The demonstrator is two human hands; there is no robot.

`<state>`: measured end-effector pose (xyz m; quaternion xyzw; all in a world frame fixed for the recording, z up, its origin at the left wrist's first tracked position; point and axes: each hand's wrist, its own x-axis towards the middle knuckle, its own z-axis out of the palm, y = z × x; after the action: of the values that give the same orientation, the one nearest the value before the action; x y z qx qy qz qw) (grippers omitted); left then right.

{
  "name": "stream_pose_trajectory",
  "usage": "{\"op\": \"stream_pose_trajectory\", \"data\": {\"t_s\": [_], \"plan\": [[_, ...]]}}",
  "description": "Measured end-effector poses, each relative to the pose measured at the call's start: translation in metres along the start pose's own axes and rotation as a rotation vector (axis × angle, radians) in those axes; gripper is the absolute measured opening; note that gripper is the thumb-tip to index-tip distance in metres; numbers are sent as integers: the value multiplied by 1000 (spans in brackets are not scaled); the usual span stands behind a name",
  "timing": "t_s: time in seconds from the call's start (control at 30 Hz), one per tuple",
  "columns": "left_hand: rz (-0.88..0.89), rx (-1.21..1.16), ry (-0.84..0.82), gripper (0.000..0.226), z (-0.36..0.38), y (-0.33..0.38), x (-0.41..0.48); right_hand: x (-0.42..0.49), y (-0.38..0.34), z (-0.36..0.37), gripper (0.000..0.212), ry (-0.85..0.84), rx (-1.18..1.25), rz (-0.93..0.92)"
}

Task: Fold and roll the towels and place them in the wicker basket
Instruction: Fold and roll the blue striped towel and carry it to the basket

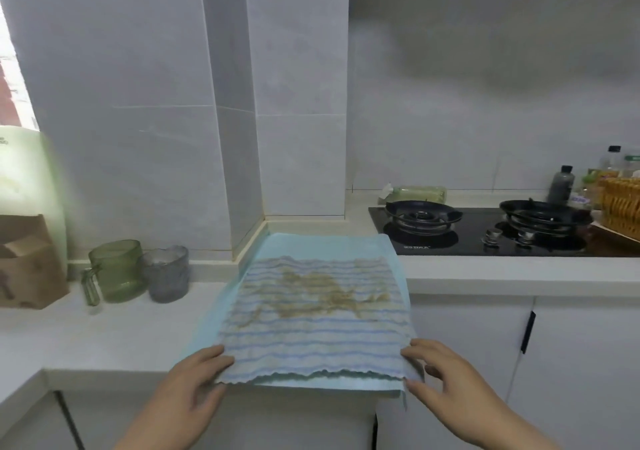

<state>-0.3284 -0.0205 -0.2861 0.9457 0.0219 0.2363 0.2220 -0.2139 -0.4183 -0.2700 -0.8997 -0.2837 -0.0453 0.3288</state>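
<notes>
On a white kitchen counter [104, 328], 2 towels lie spread flat, one on the other. Uppermost is a striped towel [311, 314], pale with wavy blue lines and a tan stain across its middle. Beneath it sits a larger light blue towel [332, 245], showing as a border on every side; its near edge hangs over the counter's front. A person's left hand [194, 383] pinches the striped towel's near left corner, thumb on top and fingers curled below. Their right hand [446, 377] pinches the near right corner the same way. Far off at the right edge, well apart from the towels, stands the wicker basket [620, 207], only partly in view. A black gas hob [478, 238] with 2 burners lies between basket and towels. Left of the towels stand a green glass mug [117, 271], a grey glass [166, 273] and a brown paper bag [27, 262].
</notes>
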Motion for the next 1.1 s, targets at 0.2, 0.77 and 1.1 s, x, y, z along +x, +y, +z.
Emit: {"op": "stream_pose_trajectory", "data": {"t_s": [0.2, 0.77, 1.1], "plan": [[-34, 118, 110, 22, 9, 5, 5, 1, -10, 2, 35, 173, 65, 58], [-106, -22, 176, 34, 4, 22, 2, -3, -17, 4, 24, 421, 654, 407], [-507, -558, 296, 16, 2, 44, -9, -7, -18, 7, 17, 328, 1135, 628]]}}
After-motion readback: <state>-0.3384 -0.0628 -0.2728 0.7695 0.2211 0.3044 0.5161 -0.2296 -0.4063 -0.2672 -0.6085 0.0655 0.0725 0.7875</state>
